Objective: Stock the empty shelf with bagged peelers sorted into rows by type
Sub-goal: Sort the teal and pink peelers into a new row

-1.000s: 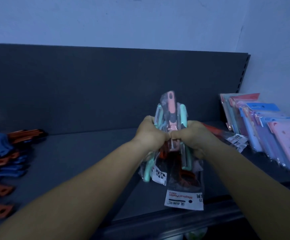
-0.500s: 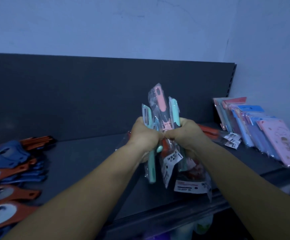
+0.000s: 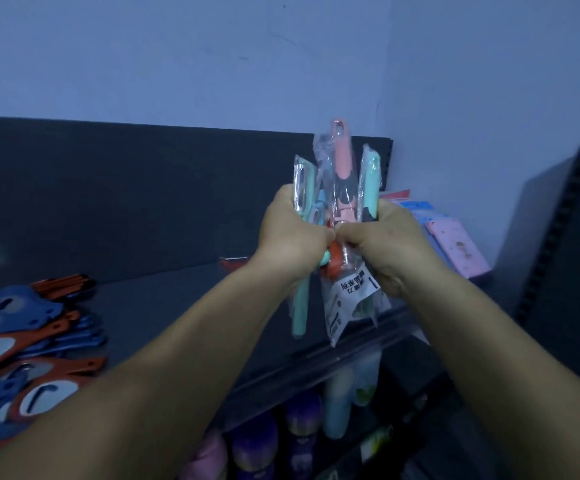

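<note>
Lifted higher and carried rightward since a second ago: bundle of bagged peelers (image 3: 340, 216) now up against the top edge of the dark back panel (image 3: 143, 188), well above the shelf (image 3: 184, 306) instead of low over it. Left hand (image 3: 290, 233) and right hand (image 3: 390, 244) both clenched around the middle of the bundle, thumbs meeting at the centre. Seemingly a squaring-up or sorting of the handful, not yet a placement; no row of these started on the bare stretch of shelf, so most of the stocking left to do. Long axis of the bundle close to upright, tilted slightly. Pink handle (image 3: 342, 157) poking highest, teal ones on either side of it, label ends and one teal handle (image 3: 299, 313) hanging down toward the shelf lip. Mixed colours and perhaps mixed types in one grip, so separation likely needed before laying down. Blue and orange openers (image 3: 22, 337) fanned out on the far left, pink and blue packets (image 3: 454, 244) leaning at the far right, the gap between them open for the peelers.
</note>
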`<state>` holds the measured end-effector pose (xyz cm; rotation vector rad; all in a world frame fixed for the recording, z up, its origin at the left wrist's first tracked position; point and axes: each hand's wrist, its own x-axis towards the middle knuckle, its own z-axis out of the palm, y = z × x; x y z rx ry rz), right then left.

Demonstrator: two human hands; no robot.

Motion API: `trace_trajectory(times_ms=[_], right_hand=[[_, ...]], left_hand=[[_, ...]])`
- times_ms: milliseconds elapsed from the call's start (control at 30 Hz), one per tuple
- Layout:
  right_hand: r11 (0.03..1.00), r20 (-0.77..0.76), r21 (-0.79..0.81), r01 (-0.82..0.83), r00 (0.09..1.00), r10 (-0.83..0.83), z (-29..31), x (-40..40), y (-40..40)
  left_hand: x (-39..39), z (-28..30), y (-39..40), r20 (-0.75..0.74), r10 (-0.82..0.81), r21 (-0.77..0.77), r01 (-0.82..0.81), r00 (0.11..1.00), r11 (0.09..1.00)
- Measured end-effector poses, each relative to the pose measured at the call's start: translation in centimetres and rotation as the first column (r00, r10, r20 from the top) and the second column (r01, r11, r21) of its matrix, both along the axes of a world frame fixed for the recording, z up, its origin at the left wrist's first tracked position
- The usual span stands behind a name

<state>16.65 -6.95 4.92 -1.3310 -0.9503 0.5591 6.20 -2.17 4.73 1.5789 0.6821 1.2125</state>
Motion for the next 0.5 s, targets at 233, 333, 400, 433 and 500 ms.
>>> trace_trajectory(times_ms=[233,333,400,433,500], right_hand=[[0.954,-0.031,0.017,0.299,0.954,-0.299,-1.3,1.8,-13.6],[0.901,-0.01,-0.026,0.433,0.901,-0.434,-3.1,3.0,-20.0],[0.862,-0.029,-0.038,0.506,0.862,-0.507,-4.3,3.6,-24.4],[0.841,-0.037,-0.043,0.539,0.841,-0.54,-4.9,3.8,-26.6],[0.799,-0.045,-0.07,0.597,0.798,-0.601,-6.0,4.3,-31.2]], left_hand=[[3.8,-0.7,-11.0,-0.022,-0.312,0.022,0.312,0.95,0.95],[5.8,-2.1,-16.6,-0.02,-0.455,-0.053,0.453,0.89,0.89],[7.1,-3.3,-20.4,-0.032,-0.53,-0.079,0.526,0.848,0.847],[7.7,-3.9,-22.3,-0.049,-0.558,-0.085,0.553,0.828,0.829],[9.0,-5.1,-26.3,-0.092,-0.609,-0.099,0.602,0.788,0.793]])
